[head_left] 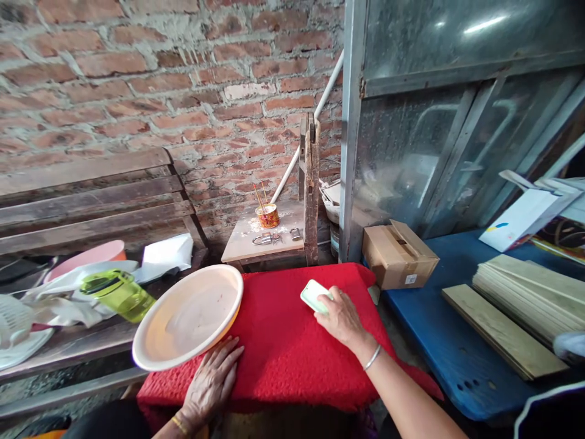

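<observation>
The pale green phone [313, 296] lies on the red mat [283, 341] covering the worktop, toward its far right part. R hand [342, 318] rests over the phone's near end, grip closed lightly round it w/ fingers curled on its edge; a silver bangle [372, 357] sits on that wrist. L hand [212, 381] lies flat on the mat near the front edge, fingers spread, grip holding nothing, fingertips just under the rim of the cream basin [188, 317]. The basin sits tilted at the mat's left side, overhanging the edge.

Left of the basin, on a wooden bench [91, 201]: a green bottle [117, 294] lying on its side, white cloth/paper, a pink bowl [89, 256]. Behind the mat a small wooden stool [262, 241] carries a round tin w/ sticks [267, 214] & some metal bits. Brick wall [159, 79] at the back.

To the right, a cardboard box [398, 255] stands just beside the mat's far corner, on a blue surface [457, 353] w/ a stack of thin wooden boards [525, 305].
</observation>
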`<state>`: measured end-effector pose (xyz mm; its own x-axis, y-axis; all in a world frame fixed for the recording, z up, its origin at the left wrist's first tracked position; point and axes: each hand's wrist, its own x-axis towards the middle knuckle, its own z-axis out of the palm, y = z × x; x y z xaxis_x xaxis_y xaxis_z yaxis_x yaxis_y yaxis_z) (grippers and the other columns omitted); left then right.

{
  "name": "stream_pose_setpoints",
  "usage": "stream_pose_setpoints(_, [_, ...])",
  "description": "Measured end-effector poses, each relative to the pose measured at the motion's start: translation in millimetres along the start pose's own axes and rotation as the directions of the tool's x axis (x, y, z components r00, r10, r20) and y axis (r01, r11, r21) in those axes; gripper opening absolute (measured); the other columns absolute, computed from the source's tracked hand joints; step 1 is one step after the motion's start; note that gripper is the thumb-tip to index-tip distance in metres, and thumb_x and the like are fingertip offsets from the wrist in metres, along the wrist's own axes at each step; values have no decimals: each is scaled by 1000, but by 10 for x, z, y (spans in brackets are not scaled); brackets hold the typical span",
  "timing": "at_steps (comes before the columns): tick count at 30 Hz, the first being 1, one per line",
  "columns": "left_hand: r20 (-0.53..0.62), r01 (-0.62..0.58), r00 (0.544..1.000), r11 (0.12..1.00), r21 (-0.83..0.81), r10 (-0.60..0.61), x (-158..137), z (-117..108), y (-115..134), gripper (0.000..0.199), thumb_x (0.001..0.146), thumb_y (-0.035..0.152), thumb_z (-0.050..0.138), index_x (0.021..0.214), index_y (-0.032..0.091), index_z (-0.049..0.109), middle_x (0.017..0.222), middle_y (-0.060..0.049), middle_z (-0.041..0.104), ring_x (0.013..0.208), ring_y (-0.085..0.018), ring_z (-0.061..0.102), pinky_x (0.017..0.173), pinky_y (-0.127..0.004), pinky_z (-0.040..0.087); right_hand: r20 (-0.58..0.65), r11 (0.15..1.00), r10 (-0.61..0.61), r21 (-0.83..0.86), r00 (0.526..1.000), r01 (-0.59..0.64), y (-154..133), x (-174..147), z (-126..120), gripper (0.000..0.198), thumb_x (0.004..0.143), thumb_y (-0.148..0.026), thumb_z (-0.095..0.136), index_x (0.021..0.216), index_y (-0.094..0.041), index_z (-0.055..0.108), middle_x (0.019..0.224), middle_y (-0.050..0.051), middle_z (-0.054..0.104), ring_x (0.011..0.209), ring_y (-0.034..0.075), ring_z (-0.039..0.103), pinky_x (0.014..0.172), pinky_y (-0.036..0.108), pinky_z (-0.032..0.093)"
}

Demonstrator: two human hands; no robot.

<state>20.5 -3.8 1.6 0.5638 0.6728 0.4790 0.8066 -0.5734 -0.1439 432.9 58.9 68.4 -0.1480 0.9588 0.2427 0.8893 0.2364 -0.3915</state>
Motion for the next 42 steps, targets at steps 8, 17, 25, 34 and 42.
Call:
stream_pose_setpoints(8, [3,18,1000,1000,-17,-18,-11,34,17,37,98,27,50,129,28,71,132,-6,72,121,-23,68,103,-34,53,80,952,298,-92,951,-291,376,37,-121,33,86,-39,68,117,-31,73,110,8,66,95,25,65,87,36,46])
stream_pose_setpoints(17, [25,62,998,996,-57,-61,13,1,92,39,98,23,48,129,28,72,133,-6,71,123,-24,67,103,-37,53,37,676,727,-219,686,-704,983,-92,-639,49,88,-55,55,128,-30,69,110,15,64,95,33,70,79,43,52])
stream_pose_setpoints(25, [-16,35,999,999,-32,-35,34,-27,119,38,97,21,49,129,26,70,134,-7,70,121,-24,66,102,-37,52,1,854,497,-181,868,-489,465,171,-326,45,94,-55,55,130,-30,66,113,11,60,96,25,67,85,35,50])
stream_pose_setpoints(34, [-1,46,999,998,-44,-46,7,12,117,40,97,20,48,130,26,70,135,-8,69,125,-25,63,106,-39,50,88,896,363,-305,928,-322,308,341,-60,41,97,-47,55,132,-29,66,115,14,63,105,28,66,90,39,48])
stream_pose_setpoints(42, [-17,79,997,995,-53,-80,35,30,163,39,95,20,48,125,24,72,133,-9,71,124,-26,64,107,-40,48,44,643,760,-201,648,-739,1161,-96,-594,68,93,-66,35,142,-25,61,116,20,66,101,35,70,86,46,53])
